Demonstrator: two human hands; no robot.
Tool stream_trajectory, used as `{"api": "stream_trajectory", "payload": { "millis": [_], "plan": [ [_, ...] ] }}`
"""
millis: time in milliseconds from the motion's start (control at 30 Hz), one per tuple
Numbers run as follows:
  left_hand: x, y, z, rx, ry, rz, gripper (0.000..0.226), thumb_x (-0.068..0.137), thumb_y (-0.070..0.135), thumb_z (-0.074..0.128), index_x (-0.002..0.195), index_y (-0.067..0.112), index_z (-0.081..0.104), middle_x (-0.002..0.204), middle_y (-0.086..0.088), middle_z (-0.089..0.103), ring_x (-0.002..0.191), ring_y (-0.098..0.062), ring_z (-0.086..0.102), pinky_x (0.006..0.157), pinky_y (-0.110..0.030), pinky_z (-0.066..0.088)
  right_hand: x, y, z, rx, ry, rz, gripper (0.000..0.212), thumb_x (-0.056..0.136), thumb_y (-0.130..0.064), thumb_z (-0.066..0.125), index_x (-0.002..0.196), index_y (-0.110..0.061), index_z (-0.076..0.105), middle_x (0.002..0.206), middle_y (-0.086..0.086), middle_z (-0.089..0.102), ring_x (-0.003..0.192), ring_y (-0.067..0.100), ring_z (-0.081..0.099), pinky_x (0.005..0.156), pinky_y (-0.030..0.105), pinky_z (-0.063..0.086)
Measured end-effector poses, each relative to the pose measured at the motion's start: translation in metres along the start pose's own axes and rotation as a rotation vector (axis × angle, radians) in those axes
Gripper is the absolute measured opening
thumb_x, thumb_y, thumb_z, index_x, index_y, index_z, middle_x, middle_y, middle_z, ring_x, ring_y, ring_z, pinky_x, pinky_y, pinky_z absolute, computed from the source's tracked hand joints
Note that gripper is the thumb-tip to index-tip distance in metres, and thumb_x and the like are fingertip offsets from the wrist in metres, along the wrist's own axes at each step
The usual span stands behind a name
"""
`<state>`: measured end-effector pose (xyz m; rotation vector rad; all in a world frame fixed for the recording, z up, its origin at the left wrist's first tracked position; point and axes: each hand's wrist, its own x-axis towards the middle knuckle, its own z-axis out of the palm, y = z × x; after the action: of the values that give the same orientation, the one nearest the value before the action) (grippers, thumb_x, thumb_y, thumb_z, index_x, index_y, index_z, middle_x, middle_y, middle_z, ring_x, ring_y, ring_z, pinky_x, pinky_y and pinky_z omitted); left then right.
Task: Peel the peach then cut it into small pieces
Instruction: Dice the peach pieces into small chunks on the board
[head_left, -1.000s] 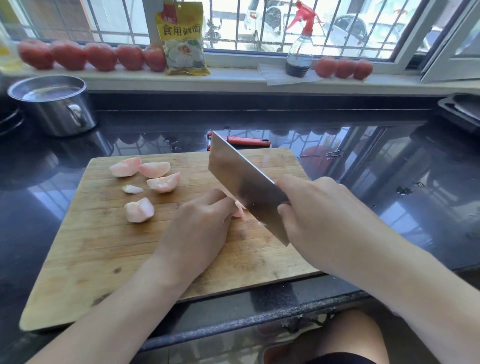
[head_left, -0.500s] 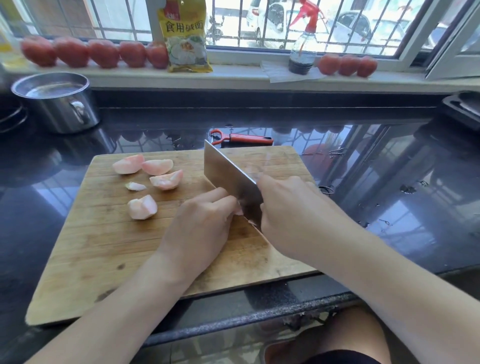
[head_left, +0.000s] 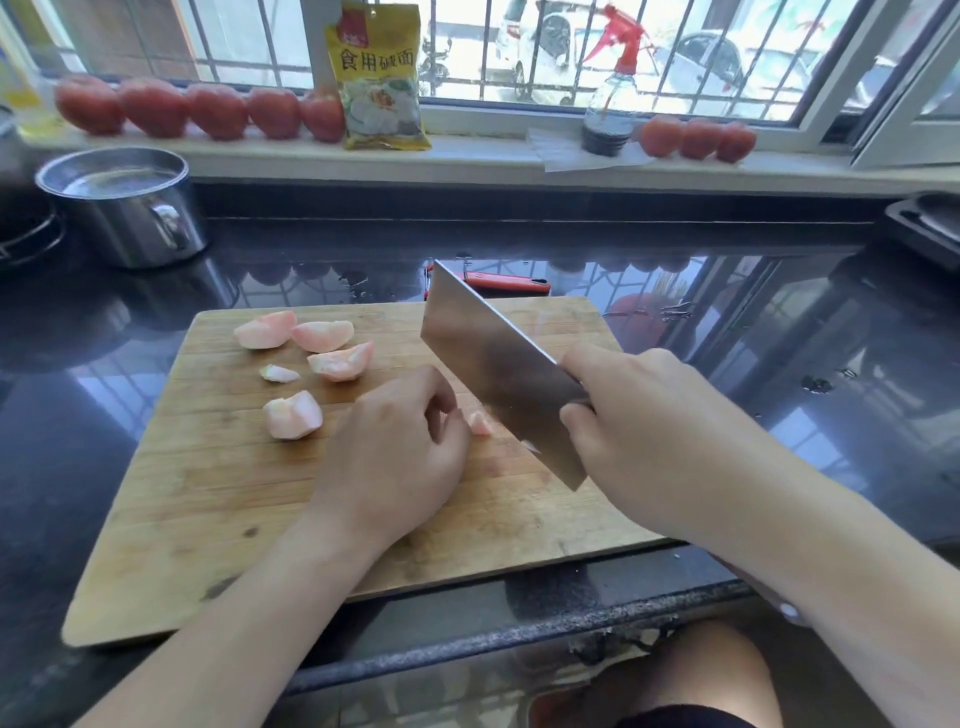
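A dark, glossy countertop (head_left: 779, 395) carries a wooden cutting board (head_left: 208, 519) whose near edge lies close to the counter's near edge. Over the middle of the board the person's right hand (head_left: 654, 431) grasps a broad cleaver (head_left: 498, 374) near the handle, the blade tilted with its tip toward the far side. The left hand (head_left: 395, 457), fingers curled, holds down a small peach piece (head_left: 480, 423) that shows only as a pink sliver just beside the blade; whether blade and piece touch cannot be told. Four bigger peeled peach wedges (head_left: 332, 358) and one little scrap lie on the board's far left. The likely hazard is the left fingertips sitting so close to the cutting edge: a wet, slippery piece could slide under pressure and let the blade meet a finger. The board might also shift on the slick counter.
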<state>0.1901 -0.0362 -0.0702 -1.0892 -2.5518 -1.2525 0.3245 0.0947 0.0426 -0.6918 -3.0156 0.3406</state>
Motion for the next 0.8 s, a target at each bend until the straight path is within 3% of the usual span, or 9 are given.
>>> {"api": "stream_trajectory", "payload": {
  "millis": [167, 300, 533, 800],
  "plan": [
    [0.0, 0.001, 0.0022, 0.176, -0.08, 0.004, 0.01, 0.094, 0.039, 0.062, 0.09, 0.03, 0.063, 0.08, 0.012, 0.062, 0.083, -0.018, 0.061, 0.066, -0.033, 0.039, -0.0027, -0.0062, 0.0029, -0.041, -0.032, 0.007, 0.01, 0.1, -0.028, 0.043, 0.091, -0.025, 0.041, 0.077, -0.004, 0.04, 0.069, 0.022, 0.038, 0.061, 0.039, 0.037],
    [0.0009, 0.0001, 0.0057, 0.257, -0.081, 0.046, 0.019, 0.097, 0.047, 0.058, 0.087, 0.031, 0.062, 0.084, 0.01, 0.065, 0.084, -0.02, 0.062, 0.068, -0.035, 0.044, -0.0036, -0.0069, 0.005, -0.063, -0.054, 0.018, 0.006, 0.1, -0.026, 0.043, 0.094, -0.025, 0.044, 0.084, 0.002, 0.047, 0.078, 0.029, 0.045, 0.062, 0.039, 0.04],
    [0.0024, 0.0008, 0.0057, 0.294, -0.106, 0.042, 0.018, 0.099, 0.045, 0.057, 0.092, 0.03, 0.063, 0.089, 0.009, 0.065, 0.085, -0.019, 0.061, 0.068, -0.034, 0.041, -0.0062, -0.006, -0.0015, -0.042, -0.029, 0.039, 0.015, 0.1, -0.028, 0.041, 0.086, -0.027, 0.037, 0.079, -0.003, 0.045, 0.068, 0.01, 0.041, 0.05, 0.03, 0.032],
    [0.0026, 0.0011, 0.0057, 0.308, -0.129, 0.025, 0.016, 0.099, 0.043, 0.057, 0.094, 0.029, 0.065, 0.09, 0.007, 0.067, 0.089, -0.022, 0.063, 0.071, -0.036, 0.044, -0.0086, -0.008, 0.0008, -0.056, -0.028, 0.02, 0.01, 0.1, -0.027, 0.043, 0.092, -0.025, 0.04, 0.079, -0.003, 0.043, 0.067, 0.012, 0.038, 0.051, 0.031, 0.03]
  ]
}}
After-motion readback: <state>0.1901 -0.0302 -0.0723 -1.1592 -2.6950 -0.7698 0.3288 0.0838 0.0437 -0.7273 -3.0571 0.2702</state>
